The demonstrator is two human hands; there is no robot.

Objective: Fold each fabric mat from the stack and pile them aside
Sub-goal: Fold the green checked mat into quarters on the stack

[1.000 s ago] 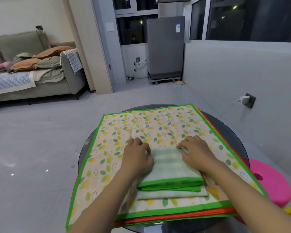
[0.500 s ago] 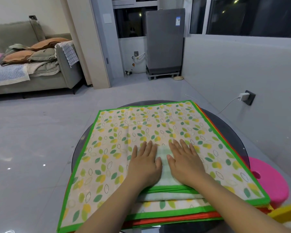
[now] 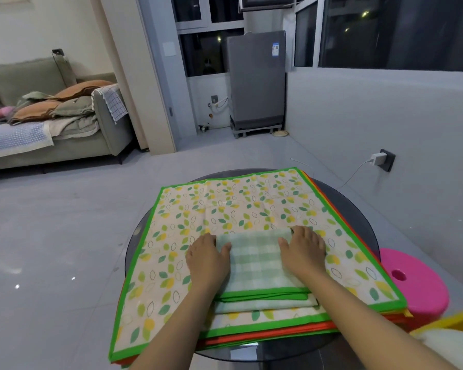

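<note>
Since half a second ago my two hands have moved apart: before, they lay flat side by side on the middle of the folded mat, and now each one is at one side edge of it. My left hand (image 3: 208,259) rests at the left edge of the folded mat (image 3: 255,265), with the thumb lying on the checked cloth and the fingers bent down over the edge, so I cannot tell whether they go under the fabric. My right hand (image 3: 304,248) rests on the right edge, fingers slightly curved and pointing away from me, the thumb on the cloth; whether it really grips the mat I also cannot tell.

The folded mat is pale green with a check pattern and a bright green border. It lies flat, and its long axis runs away from me, from the near edge toward the far side of the table. Its green bordered edges are at the near end, pointing to me, and the smooth folded end is far from me.

It sits on the near middle part of the stack of open mats (image 3: 225,206), whose top one has a leaf print and a green border. Below this, orange edges show. The stack lies on a round dark glass table (image 3: 358,206). A pink stool (image 3: 414,284) stands just beside the table on my right.
</note>
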